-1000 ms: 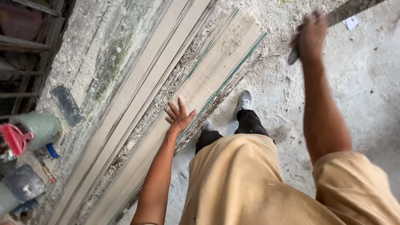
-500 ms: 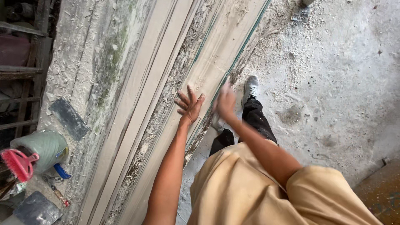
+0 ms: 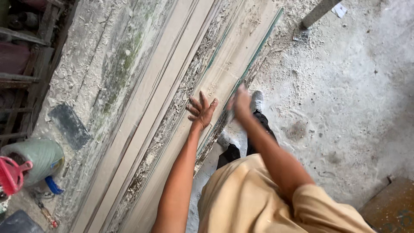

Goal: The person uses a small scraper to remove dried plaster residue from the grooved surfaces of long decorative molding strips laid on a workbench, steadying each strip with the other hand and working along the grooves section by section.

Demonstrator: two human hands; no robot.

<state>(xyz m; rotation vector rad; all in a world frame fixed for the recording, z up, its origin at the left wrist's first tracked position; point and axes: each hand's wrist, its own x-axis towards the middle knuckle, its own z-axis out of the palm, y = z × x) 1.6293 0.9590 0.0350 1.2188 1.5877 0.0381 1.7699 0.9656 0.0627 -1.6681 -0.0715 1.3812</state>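
Observation:
Several long pale wooden planks (image 3: pixel 170 86) lie side by side on a dusty workbench (image 3: pixel 108 56), running from bottom left to top right. My left hand (image 3: pixel 202 110) rests flat on the nearest plank (image 3: pixel 241 47) with fingers spread, holding nothing. My right hand (image 3: pixel 239 103), blurred by motion, hovers over the green-edged rim of that same plank, just right of my left hand. I cannot make out whether its fingers are closed or whether it holds anything.
A dark flat stone-like block (image 3: pixel 69 125) lies on the bench's left side. A green sack (image 3: pixel 36 159), a red plastic object (image 3: pixel 12 174) and scraps sit at the lower left. A metal post (image 3: pixel 317 13) stands top right on the sawdust-covered floor (image 3: pixel 345 95). My shoe (image 3: pixel 257 100) shows below the plank edge.
My right hand has come down from the upper right, where it held a dark bar-like thing, to the plank edge beside my left hand. My left hand stayed flat on the plank.

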